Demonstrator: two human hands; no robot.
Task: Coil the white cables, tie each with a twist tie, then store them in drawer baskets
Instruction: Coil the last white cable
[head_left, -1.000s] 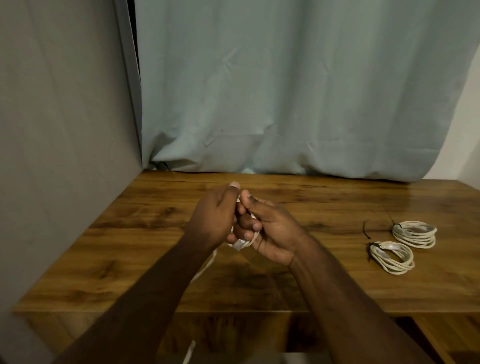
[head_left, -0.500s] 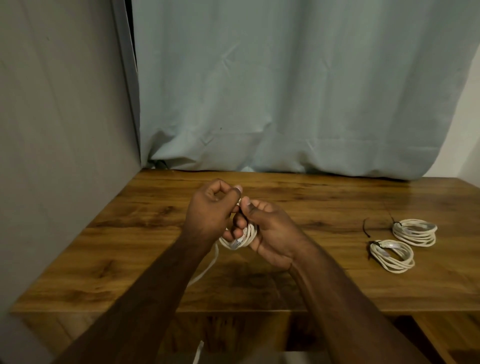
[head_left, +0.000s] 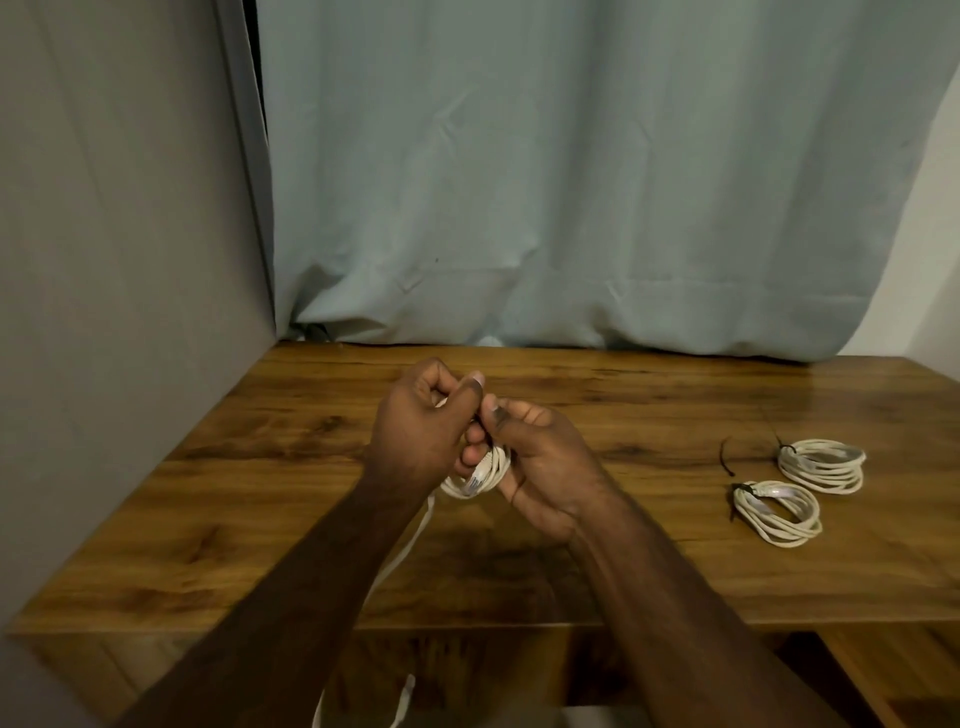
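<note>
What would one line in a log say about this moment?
step: coiling | left hand: grips cable | right hand: holds cable coil | loose end: hangs off table | tied coils: on table

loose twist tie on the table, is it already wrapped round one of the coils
No, the loose twist tie lies bare on the table, left of both tied coils.

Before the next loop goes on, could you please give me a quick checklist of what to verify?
1. Coil held by right hand: ok.
2. Left hand gripping the cable feed: ok.
3. Loose tail fully wound: not ok, it hangs off the table edge.
4. Tail free of snags below: cannot tell.
5. Spare tie on the table: ok.
6. Two finished coils, near and far, tied: ok.
</note>
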